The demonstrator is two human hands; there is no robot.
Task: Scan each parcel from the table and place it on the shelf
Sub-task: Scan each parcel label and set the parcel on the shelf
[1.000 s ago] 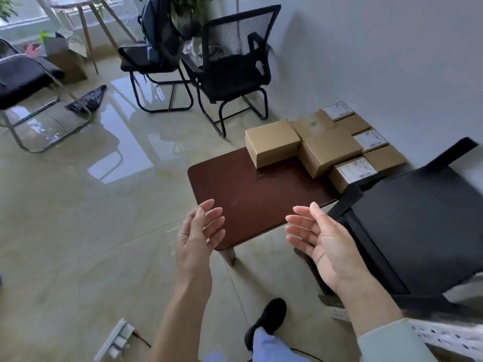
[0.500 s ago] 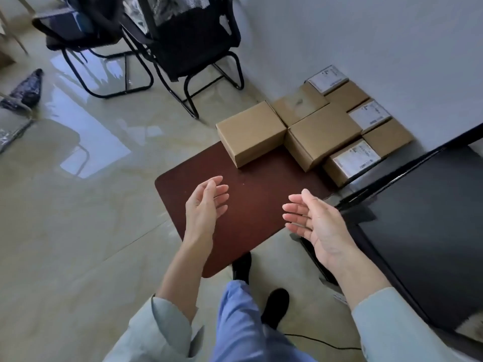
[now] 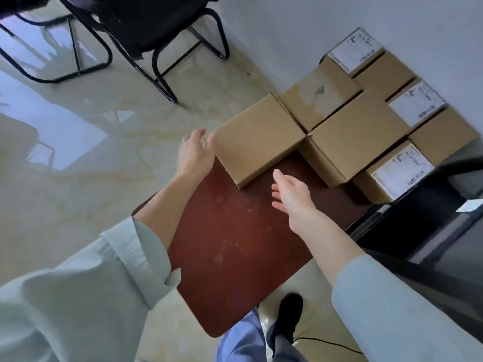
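Note:
Several brown cardboard parcels lie on the far end of a dark red table. The nearest parcel has a plain top. My left hand is at its left side, fingers straight, at or just short of the cardboard. My right hand hovers open just in front of its near right edge, not touching. Behind it sit a larger plain parcel and parcels with white labels. The black shelf stands at the right.
A black cantilever chair stands on the glossy tiled floor behind the table, another to its left. The grey wall runs along the right behind the parcels. My dark shoe is on the floor below the table's near edge.
Both hands have reached forward across the table to the nearest parcel. The left hand now flanks its left side, the right is near its front. The view has moved closer and tilted down.

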